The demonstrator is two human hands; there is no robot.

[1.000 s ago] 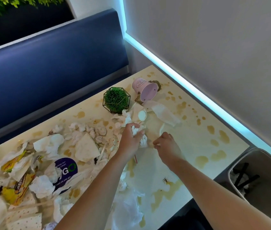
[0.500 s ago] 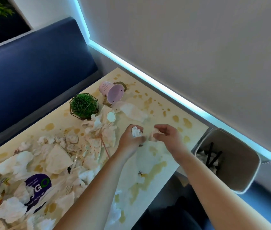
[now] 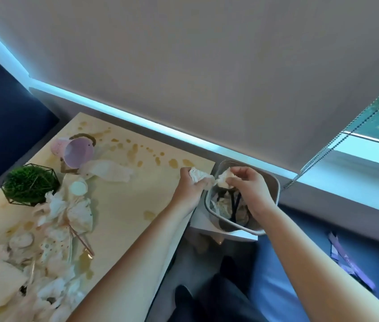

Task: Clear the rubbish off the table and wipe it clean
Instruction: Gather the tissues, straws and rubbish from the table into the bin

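Both crumpled tissues (image 3: 199,175) have been carried from tabletop (image 3: 126,201) to bin (image 3: 274,189), one gripped in each hand, left (image 3: 189,189) and right (image 3: 250,189); most rubbish (image 3: 51,228) and stains remain, wiping not started.

We note a smooth, stained desk (image 3: 119,205), crumpled paper tissues (image 3: 112,173), a glossy plastic cup (image 3: 74,152), and a smooth plastic bin (image 3: 274,189).

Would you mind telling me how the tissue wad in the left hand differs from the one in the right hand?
The left hand's wad looks bright white, while the right hand's wad looks creamier. The left hand holds its wad at the table's corner, just short of the bin; the right hand holds its wad over the bin's opening. Both are crumpled and gripped by curled fingers, not yet dropped.
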